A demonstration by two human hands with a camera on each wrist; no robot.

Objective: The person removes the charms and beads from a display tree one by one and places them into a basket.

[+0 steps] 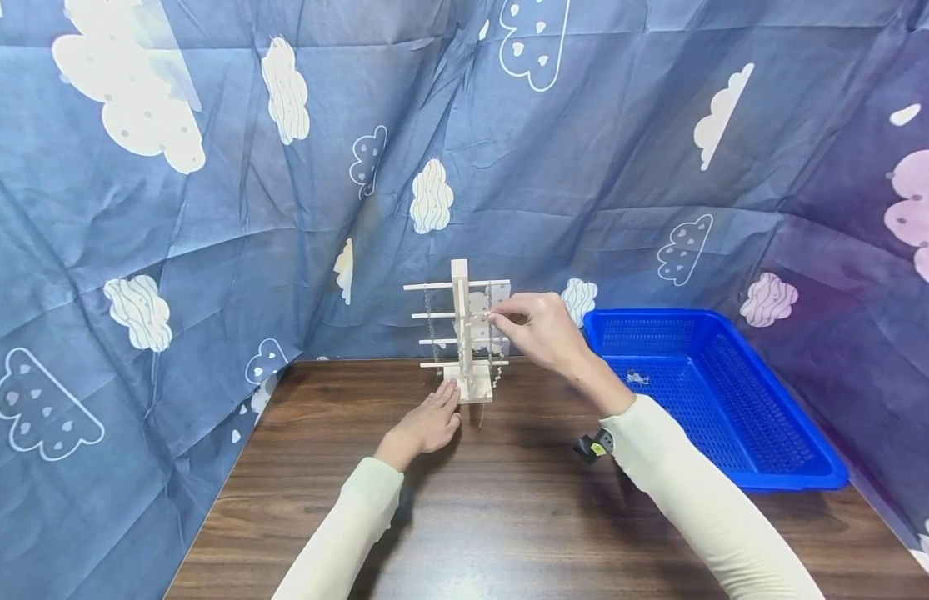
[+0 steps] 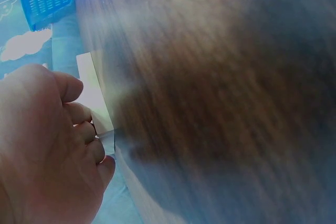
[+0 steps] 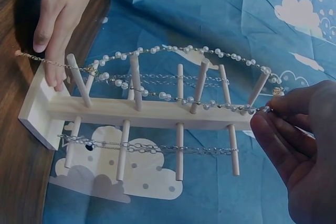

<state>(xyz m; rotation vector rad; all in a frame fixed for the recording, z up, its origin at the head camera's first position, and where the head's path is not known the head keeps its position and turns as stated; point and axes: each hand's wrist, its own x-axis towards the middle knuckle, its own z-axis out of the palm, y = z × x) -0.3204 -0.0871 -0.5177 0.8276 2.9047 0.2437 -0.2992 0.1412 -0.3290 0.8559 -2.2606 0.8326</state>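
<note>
My right hand (image 1: pixel 542 329) pinches a beaded necklace (image 3: pixel 164 96) between thumb and fingertips, beside the upper part of a pale wooden jewellery stand (image 1: pixel 460 268). Clear beads on a gold-coloured chain run along the stand in the right wrist view, and a thin tail of chain dangles past the base. Silver chains (image 3: pixel 152 149) hang from the stand's round pegs on both sides of the post. My left hand (image 1: pixel 428 421) rests its fingers on the edge of the stand's base (image 2: pixel 94 95), low on the left.
A blue plastic basket (image 1: pixel 659 314) stands on the right of the brown wood-grain table (image 1: pixel 284 500), with a small silvery bunch (image 1: pixel 636 377) inside. Close behind the stand hangs a blue cloth (image 1: pixel 359 275) with cloud prints. A black device (image 1: pixel 593 446) sits under my right wrist.
</note>
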